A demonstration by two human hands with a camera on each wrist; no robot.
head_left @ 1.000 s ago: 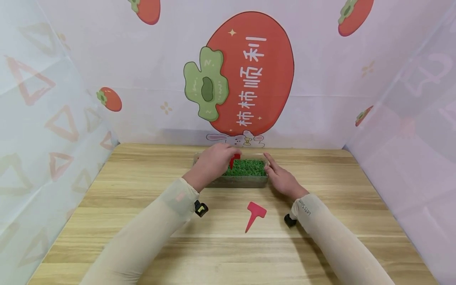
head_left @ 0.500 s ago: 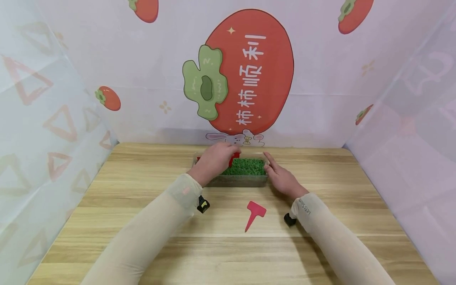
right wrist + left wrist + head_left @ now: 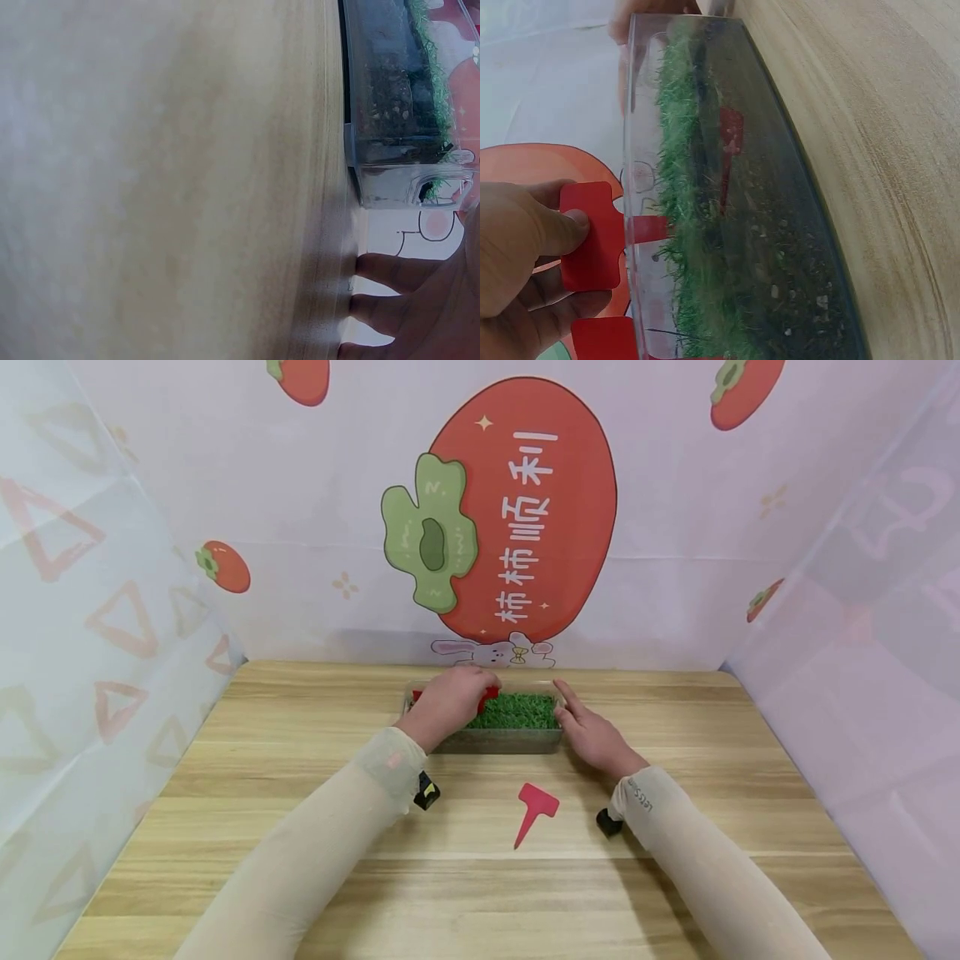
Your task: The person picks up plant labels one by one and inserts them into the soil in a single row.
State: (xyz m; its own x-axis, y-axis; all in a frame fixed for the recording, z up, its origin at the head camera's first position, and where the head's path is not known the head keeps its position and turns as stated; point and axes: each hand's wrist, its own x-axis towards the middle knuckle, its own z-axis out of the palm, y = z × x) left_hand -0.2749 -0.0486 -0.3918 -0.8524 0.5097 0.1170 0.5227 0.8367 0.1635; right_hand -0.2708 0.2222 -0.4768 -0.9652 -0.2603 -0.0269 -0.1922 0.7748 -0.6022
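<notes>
A clear plastic box (image 3: 502,743) holds dark, pebbly soil topped with green artificial grass (image 3: 521,712). My left hand (image 3: 448,700) pinches the head of a red T-shaped plant label (image 3: 591,251), whose stem runs down into the grass. Beside it, another red plant label (image 3: 604,339) stands at the box's left part. My right hand (image 3: 596,739) is at the box's right end, with one finger along the rim. In the right wrist view, several fingers (image 3: 394,271) of it extend straight down by the tabletop.
A pinkish-red T-shaped plant label (image 3: 537,802) lies flat on the wooden table (image 3: 480,893), in front of the box and between my forearms. Behind the table rises a backdrop (image 3: 652,610) printed with persimmons; more printed cloth hangs at both sides.
The red plant label in my left hand has moved down toward the grass and slightly left. My left wrist has shifted a little. The right hand stays at the box's end.
</notes>
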